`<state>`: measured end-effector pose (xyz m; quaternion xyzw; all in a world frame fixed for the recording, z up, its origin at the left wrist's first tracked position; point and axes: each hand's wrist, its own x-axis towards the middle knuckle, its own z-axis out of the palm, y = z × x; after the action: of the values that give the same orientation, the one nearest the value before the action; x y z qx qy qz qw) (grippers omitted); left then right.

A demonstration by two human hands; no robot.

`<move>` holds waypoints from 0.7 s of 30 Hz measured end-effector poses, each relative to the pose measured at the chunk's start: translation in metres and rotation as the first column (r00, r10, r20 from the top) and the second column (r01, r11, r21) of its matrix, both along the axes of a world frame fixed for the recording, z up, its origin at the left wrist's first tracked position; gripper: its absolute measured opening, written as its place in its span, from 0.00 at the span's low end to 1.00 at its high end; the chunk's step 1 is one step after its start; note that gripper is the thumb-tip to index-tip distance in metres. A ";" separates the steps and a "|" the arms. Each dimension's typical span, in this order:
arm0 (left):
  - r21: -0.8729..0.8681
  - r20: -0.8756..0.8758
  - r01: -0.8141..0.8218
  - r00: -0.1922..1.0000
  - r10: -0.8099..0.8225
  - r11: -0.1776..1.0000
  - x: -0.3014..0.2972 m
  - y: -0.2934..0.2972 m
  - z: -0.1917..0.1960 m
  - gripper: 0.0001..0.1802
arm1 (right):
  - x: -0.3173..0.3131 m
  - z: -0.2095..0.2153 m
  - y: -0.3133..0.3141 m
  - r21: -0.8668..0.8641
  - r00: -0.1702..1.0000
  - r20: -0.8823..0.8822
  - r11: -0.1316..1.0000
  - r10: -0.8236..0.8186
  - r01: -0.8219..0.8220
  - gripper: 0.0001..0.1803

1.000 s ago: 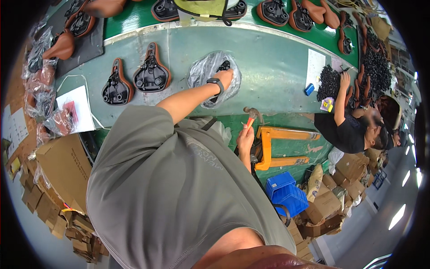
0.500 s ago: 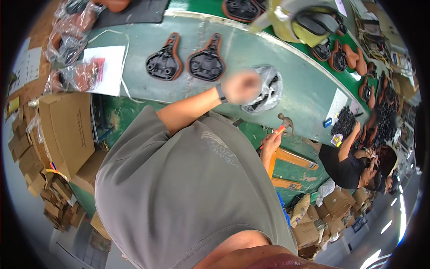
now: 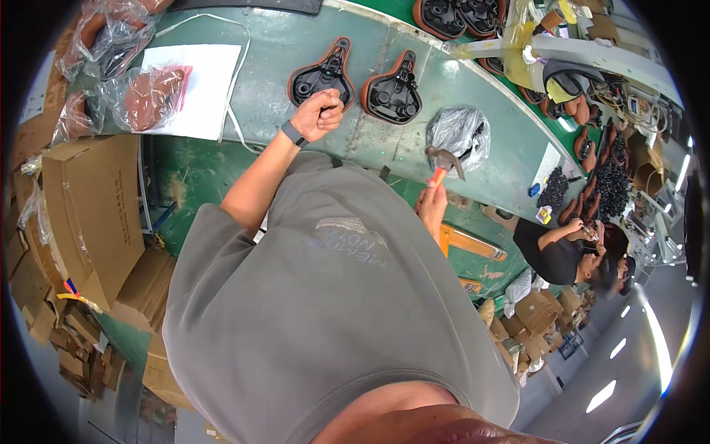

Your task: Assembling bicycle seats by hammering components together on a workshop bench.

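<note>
My left hand is curled closed at the near edge of the left bicycle saddle. Whatever its fingers may hold is hidden. That saddle lies upside down, its black underside up and a brown rim around it. Just to its right is a second saddle, turned over the same way. By the bench's near edge, my right hand grips the orange handle of a claw hammer, head up. Behind the hammer sits a clear plastic bag with black parts inside.
Plastic-wrapped brown saddles rest partly on a white sheet at the left of the green bench. A large cardboard box stands at the left. On the right, a co-worker works near a pile of small black parts.
My left hand has gone from the plastic bag leftward to the left saddle, its fingers closed. The hammer in my right hand now overlaps the bag's near edge. The whole view has shifted.
</note>
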<state>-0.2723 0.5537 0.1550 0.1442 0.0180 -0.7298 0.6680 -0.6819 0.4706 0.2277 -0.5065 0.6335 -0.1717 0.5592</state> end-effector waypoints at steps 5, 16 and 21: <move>0.023 0.200 0.028 0.979 -0.032 0.999 0.025 0.020 0.029 0.06 | 0.062 0.011 0.052 0.001 0.996 0.040 0.997 0.080 -0.080 0.14; 0.084 0.361 0.043 0.930 -0.071 0.995 0.042 0.054 0.026 0.04 | 0.114 -0.006 0.119 -0.138 0.974 -0.137 0.970 0.183 -0.202 0.16; 0.164 0.242 0.115 0.958 -0.153 0.980 0.034 0.048 0.016 0.14 | 0.108 -0.024 0.134 -0.159 0.964 -0.173 0.960 0.201 -0.229 0.17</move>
<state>-0.2384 0.6014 0.1713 0.2865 -0.0232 -0.7456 0.6013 -0.5737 0.6047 0.2040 -0.6322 0.5983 -0.1257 0.4761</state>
